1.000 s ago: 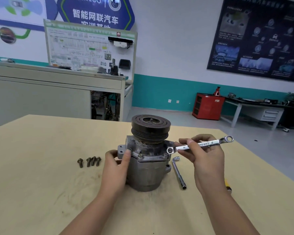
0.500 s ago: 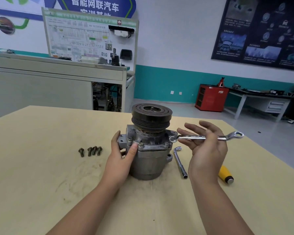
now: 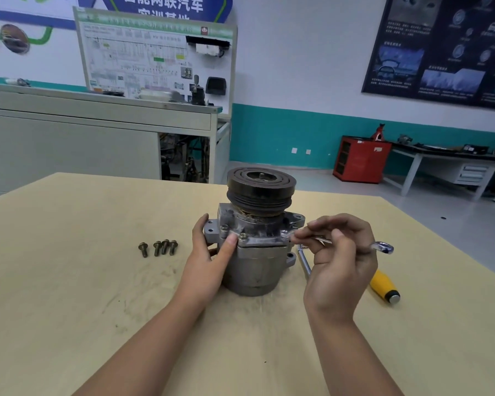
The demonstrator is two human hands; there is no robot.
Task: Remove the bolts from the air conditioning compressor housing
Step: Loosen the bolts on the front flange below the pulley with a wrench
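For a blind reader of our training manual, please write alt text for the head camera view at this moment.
A person's left hand grips an upright compressor on a tan table while the right hand holds a ring wrench at its top flange. Four loose bolts lie to its left, a yellow-handled tool to its right.

1. Both bare forearms reached forward from the lower edge of the view, above the surface.
2. The left hand gripped the side of the compressor, with the thumb lying up its front and the fingers going behind it.
3. The right hand was raised with the palm towards the person. Its fingertips pinched the wrench.
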